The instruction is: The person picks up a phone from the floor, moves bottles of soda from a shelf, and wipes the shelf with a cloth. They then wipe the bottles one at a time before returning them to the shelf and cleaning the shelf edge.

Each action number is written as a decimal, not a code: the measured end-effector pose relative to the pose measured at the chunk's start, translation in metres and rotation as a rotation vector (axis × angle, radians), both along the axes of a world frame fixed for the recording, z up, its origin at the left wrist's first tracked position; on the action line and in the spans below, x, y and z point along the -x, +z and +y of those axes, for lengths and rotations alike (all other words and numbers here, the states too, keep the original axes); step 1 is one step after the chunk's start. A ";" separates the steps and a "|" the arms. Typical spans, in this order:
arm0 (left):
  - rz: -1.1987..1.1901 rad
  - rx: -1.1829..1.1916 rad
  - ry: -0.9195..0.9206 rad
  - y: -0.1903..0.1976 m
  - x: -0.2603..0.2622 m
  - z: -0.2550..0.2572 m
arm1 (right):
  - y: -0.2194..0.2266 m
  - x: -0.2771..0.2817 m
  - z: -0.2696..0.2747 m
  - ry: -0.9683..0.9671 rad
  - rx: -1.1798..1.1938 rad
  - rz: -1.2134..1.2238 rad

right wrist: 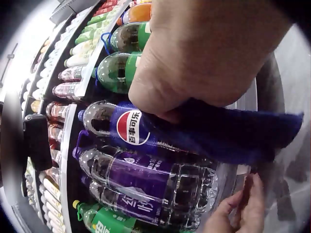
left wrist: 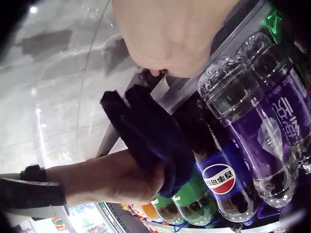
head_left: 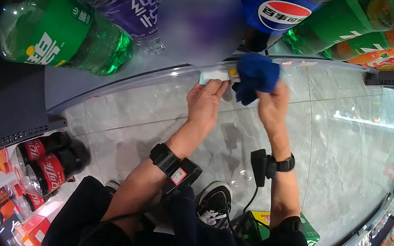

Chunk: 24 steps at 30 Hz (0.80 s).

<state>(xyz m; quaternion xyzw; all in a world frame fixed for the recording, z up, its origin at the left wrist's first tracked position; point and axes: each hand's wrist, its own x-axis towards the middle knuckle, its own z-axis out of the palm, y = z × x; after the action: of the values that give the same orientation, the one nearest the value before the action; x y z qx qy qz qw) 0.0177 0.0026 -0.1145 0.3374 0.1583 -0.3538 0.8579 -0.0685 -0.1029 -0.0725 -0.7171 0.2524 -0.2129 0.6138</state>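
Observation:
My right hand (head_left: 272,108) grips a bunched dark blue cloth (head_left: 258,76) at the front edge of the shelf, and part of the cloth hangs below the fingers. Beside it, my left hand (head_left: 203,105) has its fingertips on a white price label (head_left: 208,77) at the shelf's edge strip, with thumb and fingers pinching there. In the right wrist view the left hand (right wrist: 243,206) is just past the cloth (right wrist: 233,131). A yellow tag (head_left: 233,73) lies between the left fingers and the cloth. The left fingertips are mostly hidden in the left wrist view.
Over the strip stand a blue-labelled cola bottle (head_left: 276,11), purple-labelled water bottles (head_left: 132,7) and green bottles (head_left: 65,31). Red-labelled cola bottles (head_left: 51,168) stand low on the left. A green box (head_left: 309,232) lies on the tiled floor (head_left: 342,157) near my shoe (head_left: 215,202).

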 end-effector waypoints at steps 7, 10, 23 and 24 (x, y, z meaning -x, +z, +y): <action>-0.009 -0.126 -0.008 -0.012 0.002 0.004 | -0.013 -0.046 0.020 0.289 0.602 -0.040; -0.046 -0.103 0.040 -0.005 0.005 0.002 | -0.019 -0.046 0.012 0.277 0.619 -0.096; -0.108 -0.058 -0.103 -0.015 0.000 0.013 | -0.018 -0.049 0.026 0.177 0.546 -0.056; -0.072 -0.101 -0.094 -0.014 0.000 0.012 | -0.018 -0.051 0.025 0.196 0.535 -0.052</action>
<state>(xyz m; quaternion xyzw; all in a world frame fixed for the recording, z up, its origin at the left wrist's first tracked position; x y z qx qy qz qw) 0.0181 0.0150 -0.1281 0.4000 0.1291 -0.3728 0.8273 -0.0172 -0.0779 -0.0910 -0.8688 0.1007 -0.2301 0.4267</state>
